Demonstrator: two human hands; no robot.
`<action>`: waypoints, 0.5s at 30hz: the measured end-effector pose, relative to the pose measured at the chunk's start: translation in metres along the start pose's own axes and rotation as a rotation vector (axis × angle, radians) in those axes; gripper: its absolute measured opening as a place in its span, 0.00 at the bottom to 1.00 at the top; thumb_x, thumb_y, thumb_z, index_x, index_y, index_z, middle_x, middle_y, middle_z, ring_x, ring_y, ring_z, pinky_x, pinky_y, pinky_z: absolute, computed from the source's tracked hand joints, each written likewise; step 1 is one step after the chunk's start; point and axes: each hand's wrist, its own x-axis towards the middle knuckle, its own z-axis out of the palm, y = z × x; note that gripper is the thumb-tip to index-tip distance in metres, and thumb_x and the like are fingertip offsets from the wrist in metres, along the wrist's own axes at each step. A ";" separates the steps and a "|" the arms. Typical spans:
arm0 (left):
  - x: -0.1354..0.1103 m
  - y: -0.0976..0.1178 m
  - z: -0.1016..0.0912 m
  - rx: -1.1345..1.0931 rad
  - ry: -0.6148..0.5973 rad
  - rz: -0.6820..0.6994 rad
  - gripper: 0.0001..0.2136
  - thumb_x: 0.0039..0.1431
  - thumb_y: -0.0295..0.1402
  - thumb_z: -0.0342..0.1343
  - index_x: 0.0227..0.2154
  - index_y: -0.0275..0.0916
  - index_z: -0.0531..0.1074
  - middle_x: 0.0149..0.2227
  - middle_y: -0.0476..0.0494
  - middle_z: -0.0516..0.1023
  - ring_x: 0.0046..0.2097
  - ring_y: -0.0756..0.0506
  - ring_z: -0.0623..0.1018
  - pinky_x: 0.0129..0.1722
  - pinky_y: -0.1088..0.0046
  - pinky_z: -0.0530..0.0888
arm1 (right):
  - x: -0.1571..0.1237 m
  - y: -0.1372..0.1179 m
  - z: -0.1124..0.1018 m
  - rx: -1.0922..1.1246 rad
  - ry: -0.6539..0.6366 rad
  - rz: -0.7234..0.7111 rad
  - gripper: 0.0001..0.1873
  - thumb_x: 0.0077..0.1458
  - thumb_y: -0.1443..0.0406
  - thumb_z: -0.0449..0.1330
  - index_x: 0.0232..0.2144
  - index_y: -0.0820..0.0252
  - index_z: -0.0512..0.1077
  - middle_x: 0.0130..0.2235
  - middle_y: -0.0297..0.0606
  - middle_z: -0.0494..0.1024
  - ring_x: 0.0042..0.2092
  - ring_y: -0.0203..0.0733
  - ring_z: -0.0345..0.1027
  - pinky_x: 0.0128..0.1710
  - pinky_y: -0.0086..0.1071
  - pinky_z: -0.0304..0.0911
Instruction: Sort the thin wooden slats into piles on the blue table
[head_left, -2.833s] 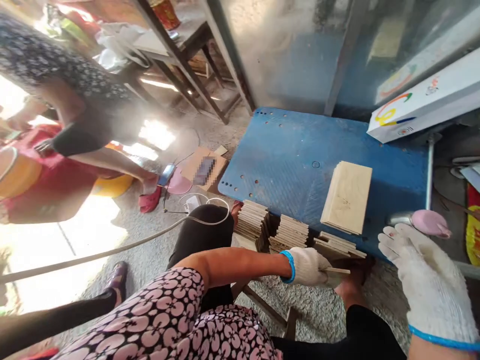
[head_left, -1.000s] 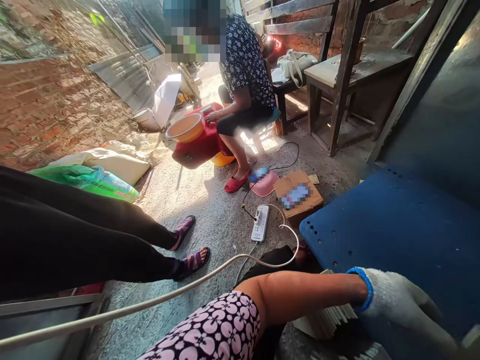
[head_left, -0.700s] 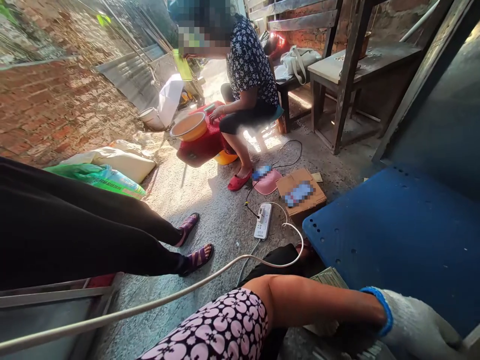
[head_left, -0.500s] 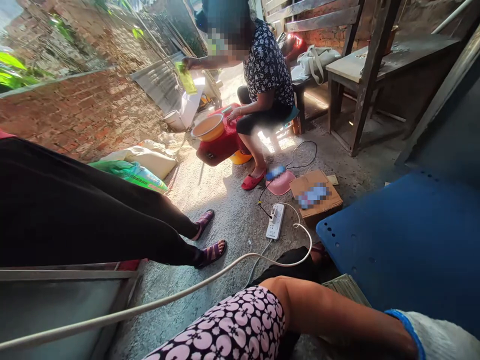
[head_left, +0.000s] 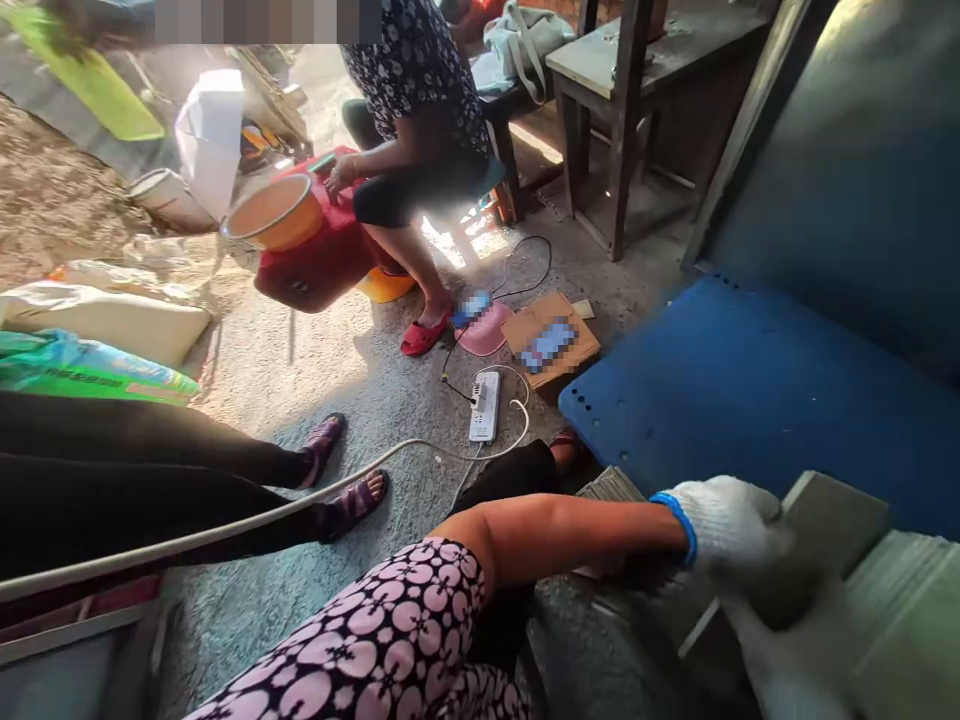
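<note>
My left hand (head_left: pixel 731 525), in a white knit glove with a blue cuff, reaches out over my flower-patterned knee and closes on the end of a bundle of thin wooden boards (head_left: pixel 829 515). The bundle is tilted up in front of the blue work surface (head_left: pixel 750 390). My right hand (head_left: pixel 780 645) shows only as a blurred white glove under the bundle at the bottom right, and its fingers cannot be made out. Another stack of thin boards (head_left: pixel 611 487) lies by the near edge of the blue surface, just behind my left wrist.
A white power strip (head_left: pixel 485 405) and a cardboard box (head_left: pixel 551 345) lie on the concrete floor. A white hose (head_left: pixel 262 515) crosses it. A second person's sandalled feet (head_left: pixel 337 475) rest at left. A third person (head_left: pixel 420 120) sits by an orange basin (head_left: pixel 277 210), near a wooden table (head_left: pixel 637 60).
The view has dropped and swung right. My left hand has lifted a bundle of boards into sight, and my right glove has come back into the bottom right corner.
</note>
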 end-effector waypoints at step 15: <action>0.014 0.008 0.013 0.049 -0.002 0.127 0.18 0.62 0.45 0.48 0.46 0.44 0.77 0.41 0.49 0.80 0.38 0.49 0.76 0.35 0.76 0.68 | -0.021 0.020 -0.044 0.023 0.286 0.290 0.57 0.38 0.42 0.68 0.64 0.65 0.60 0.60 0.55 0.69 0.61 0.63 0.64 0.60 0.50 0.61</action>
